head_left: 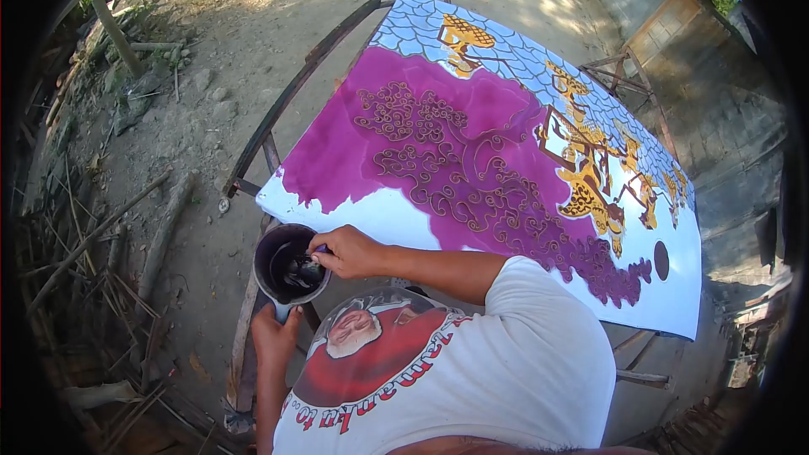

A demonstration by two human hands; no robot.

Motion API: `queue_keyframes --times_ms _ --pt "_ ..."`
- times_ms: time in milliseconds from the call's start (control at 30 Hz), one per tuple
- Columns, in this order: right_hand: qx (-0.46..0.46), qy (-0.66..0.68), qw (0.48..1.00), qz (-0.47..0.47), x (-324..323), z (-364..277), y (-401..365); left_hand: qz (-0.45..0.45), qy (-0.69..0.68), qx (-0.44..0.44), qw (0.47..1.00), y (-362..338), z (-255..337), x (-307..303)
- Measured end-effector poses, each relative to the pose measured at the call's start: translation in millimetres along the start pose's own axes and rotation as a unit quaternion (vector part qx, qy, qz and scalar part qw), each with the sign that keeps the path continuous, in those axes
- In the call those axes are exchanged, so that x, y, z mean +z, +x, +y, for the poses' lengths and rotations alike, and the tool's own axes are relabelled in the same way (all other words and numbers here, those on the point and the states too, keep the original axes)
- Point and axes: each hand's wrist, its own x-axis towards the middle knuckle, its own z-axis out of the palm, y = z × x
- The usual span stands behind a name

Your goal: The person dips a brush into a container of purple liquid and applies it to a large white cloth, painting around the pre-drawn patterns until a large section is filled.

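Note:
My left hand [276,330] is closed around the short pale handle of a round dipper [262,263], which holds dark liquid. Over its right rim, my right hand [350,253] pinches a small brush with a purple handle [322,248]. The brush's lower end is down inside the dipper, where its shape is hard to make out. Beyond the dipper a large cloth [337,143] is stretched out, painted purple around swirling outlined motifs. Yellow-brown figures [590,194] and a blue cracked pattern [413,25] cover its far side. White patches show along the near edge.
A wooden frame [291,88] runs along the cloth's left side and under it. Dry branches and sticks [93,244] lie on the dirt ground at left. A grey wall [699,67] stands at right. My white printed shirt [506,362] fills the bottom.

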Motion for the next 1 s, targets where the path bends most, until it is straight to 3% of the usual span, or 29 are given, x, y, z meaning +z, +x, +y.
queue_keyframes --times_ms 33,67,167,233,367,400,533,733,767,900,1000 --pt "0.12 0.131 0.984 -0.01 -2.3 -2.2 -4.6 0.0 0.0 -0.002 1.0 0.9 -1.6 1.5" --pt "0.184 0.216 0.959 0.007 -10.8 -2.2 -10.0 0.006 -0.002 -0.003 1.0 1.2 -4.4 2.5" --pt "0.233 0.442 0.861 0.093 -33.9 28.3 -29.0 0.011 -0.003 -0.006 1.0 3.7 -5.4 0.8" --pt "0.23 0.492 0.821 0.174 -50.6 46.6 -43.8 0.021 -0.027 -0.001 0.999 1.2 -5.7 2.8" --pt "0.273 0.476 0.777 0.307 -65.7 97.0 -55.2 0.016 0.014 -0.055 0.998 -1.8 -16.9 -6.0" --pt "0.29 0.466 0.776 0.31 -61.6 107.7 -51.8 0.026 -0.037 -0.066 0.997 -3.1 -20.1 -3.9" --pt "0.313 0.485 0.759 0.3 -32.3 102.5 1.3 0.046 0.003 -0.052 0.998 -3.9 -29.6 -5.8" --pt "0.274 0.492 0.782 0.269 -13.6 100.6 94.8 0.052 0.01 -0.064 0.997 -4.4 -39.5 -3.5" --pt "0.273 0.482 0.776 0.3 -17.6 109.4 104.2 0.054 0.009 -0.064 0.996 -5.1 -37.4 -4.9" --pt "0.294 0.478 0.757 0.335 -13.5 113.4 116.0 0.059 0.012 -0.071 0.996 -9.0 -36.6 -4.7" --pt "0.293 0.478 0.77 0.303 -0.8 81.3 108.1 0.051 -0.001 -0.067 0.996 -9.7 -41.2 -2.1"
